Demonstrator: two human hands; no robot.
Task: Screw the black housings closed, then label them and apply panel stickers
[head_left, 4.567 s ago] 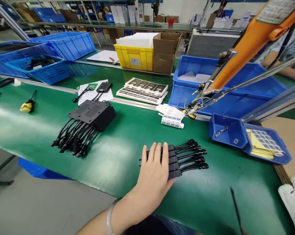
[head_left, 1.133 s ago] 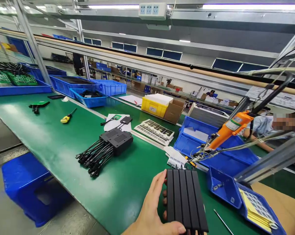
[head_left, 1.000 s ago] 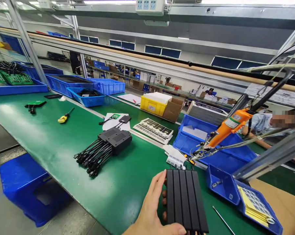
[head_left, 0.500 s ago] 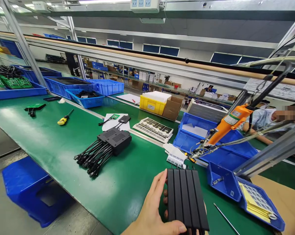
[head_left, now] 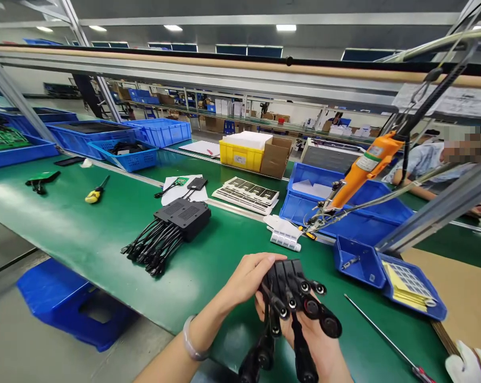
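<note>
Several flat black boxes with cables are held together as a stack in front of me, their round cable connectors pointing toward me. My left hand is closed around the stack's left side, thumb over the top edge. Underneath and to the right, my right hand supports the stack, partly covered by the cables. Left of my hands, a similar group of black boxes lies on the green table with its cables spread forward. To my right lies a long screwdriver.
An orange power screwdriver hangs by blue bins. Beyond the table centre are a label roll, printed sheets and a yellow bin. A yellow screwdriver lies at left. A white glove is at lower right.
The box stack has been tipped so its cable ends now face me instead of its flat edges. My right hand and the connectors have come into view.
</note>
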